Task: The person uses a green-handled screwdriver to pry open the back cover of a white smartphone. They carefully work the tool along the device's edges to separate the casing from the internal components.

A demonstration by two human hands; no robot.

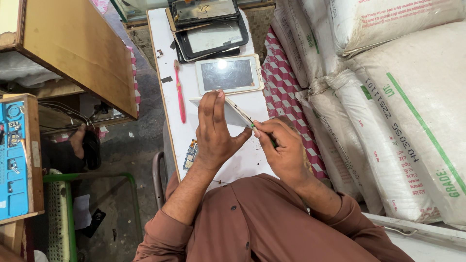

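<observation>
You work at a narrow white table (167, 104) that runs away from you. At its far end lies a stack of dark tablets (209, 28). Nearer, a white tablet (228, 74) lies flat, screen up. Left of it a pink toothbrush (180, 92) lies lengthwise, and a small circuit board (190, 155) sits at the near left edge.

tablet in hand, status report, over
Left hand grips tilted white tablet. Right hand holds thin green tool at its edge. Second tablet lies just beyond.
</observation>
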